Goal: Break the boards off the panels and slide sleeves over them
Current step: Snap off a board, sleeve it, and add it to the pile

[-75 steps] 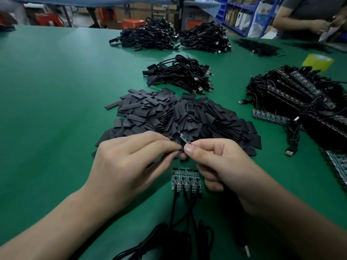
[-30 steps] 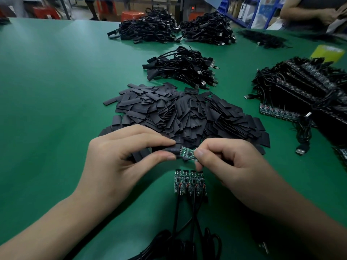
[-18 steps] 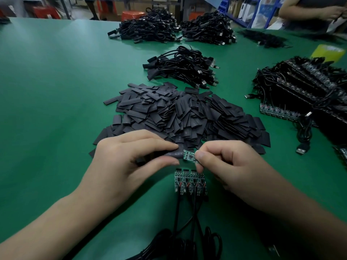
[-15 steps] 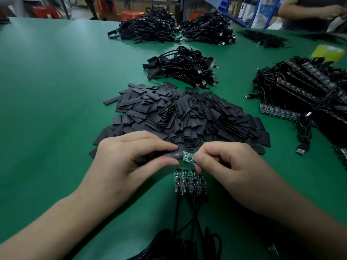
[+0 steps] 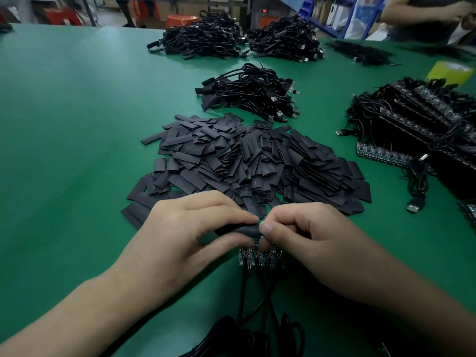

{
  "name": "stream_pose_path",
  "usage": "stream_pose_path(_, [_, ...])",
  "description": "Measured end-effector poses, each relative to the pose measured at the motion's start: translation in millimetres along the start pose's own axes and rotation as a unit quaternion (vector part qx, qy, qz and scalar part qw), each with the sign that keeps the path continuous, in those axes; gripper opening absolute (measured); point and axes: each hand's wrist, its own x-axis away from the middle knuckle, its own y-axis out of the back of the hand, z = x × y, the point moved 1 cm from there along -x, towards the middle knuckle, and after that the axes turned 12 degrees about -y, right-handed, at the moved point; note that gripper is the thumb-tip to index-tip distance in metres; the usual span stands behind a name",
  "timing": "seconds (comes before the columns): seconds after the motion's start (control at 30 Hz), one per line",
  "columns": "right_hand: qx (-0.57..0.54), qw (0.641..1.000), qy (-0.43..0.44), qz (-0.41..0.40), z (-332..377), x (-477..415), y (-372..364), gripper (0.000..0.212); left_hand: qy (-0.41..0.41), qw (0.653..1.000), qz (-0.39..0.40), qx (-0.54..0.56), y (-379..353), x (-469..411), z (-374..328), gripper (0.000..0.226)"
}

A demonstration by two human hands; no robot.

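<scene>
My left hand (image 5: pixel 180 235) pinches a black sleeve (image 5: pixel 242 230) between thumb and fingers. My right hand (image 5: pixel 306 233) meets it fingertip to fingertip at the sleeve's right end; the small green board is hidden, inside the sleeve or behind my fingers. Just below my hands a short panel of green boards (image 5: pixel 260 257) lies on the green table (image 5: pixel 64 150), with black cables (image 5: pixel 247 325) running toward me. A large heap of loose black sleeves (image 5: pixel 247 161) lies right behind my hands.
Bundles of black USB cables sit behind the sleeves (image 5: pixel 249 94) and at the far edge (image 5: pixel 206 37). At the right is a stack of board panels with cables (image 5: pixel 417 124) and a yellow tape roll (image 5: pixel 448 72). Another person's arm (image 5: pixel 422 11) works at the far right.
The green board that showed between my fingertips has gone out of sight at the sleeve's end. My hands have closed together and dropped lower, over the panel on the table.
</scene>
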Motion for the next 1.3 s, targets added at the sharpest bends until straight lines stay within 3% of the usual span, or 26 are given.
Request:
stream_pose_path(0.17, [-0.062, 0.996, 0.039, -0.052, 2, 2, 3, 0.003, 0.008, 0.998, -0.049, -0.032, 3, -5, 10, 0.018])
stream_pose_path(0.4, [0.026, 0.977, 0.135, -0.165, 4, 5, 5, 0.007, 0.034, 0.996, -0.085, -0.011, 3, -5, 11, 0.019])
stream_pose_path(0.6, [0.069, 0.962, 0.175, -0.2, 5, 6, 2, 0.002, 0.04, 0.995, -0.083, 0.023, 0, -6, 7, 0.017])
stream_pose_path(0.73, [0.041, 0.965, 0.167, -0.196, 5, 7, -1, 0.001, 0.032, 0.995, -0.087, 0.022, 1, -6, 6, 0.017])
stream_pose_path(0.87, [-0.143, 0.981, 0.084, -0.106, 6, 8, -1, 0.007, 0.016, 0.993, -0.113, -0.005, 3, -7, 5, 0.018])
stream_pose_path(0.93, [-0.161, 0.983, 0.053, -0.072, 7, 7, 0, 0.006, 0.013, 0.991, -0.13, -0.023, 4, -6, 5, 0.019])
stream_pose_path(1.07, [-0.127, 0.985, 0.057, -0.1, 8, 7, -3, 0.012, 0.029, 0.985, -0.156, -0.07, 3, -6, 5, 0.023])
stream_pose_path(1.2, [0.03, 0.967, 0.138, -0.212, 11, 9, -8, 0.009, 0.036, 0.985, -0.162, -0.042, 1, -6, 4, 0.029])
stream_pose_path(1.3, [0.106, 0.946, 0.174, -0.251, 11, 9, -9, 0.01, 0.053, 0.984, -0.17, 0.016, 0, -6, 5, 0.037])
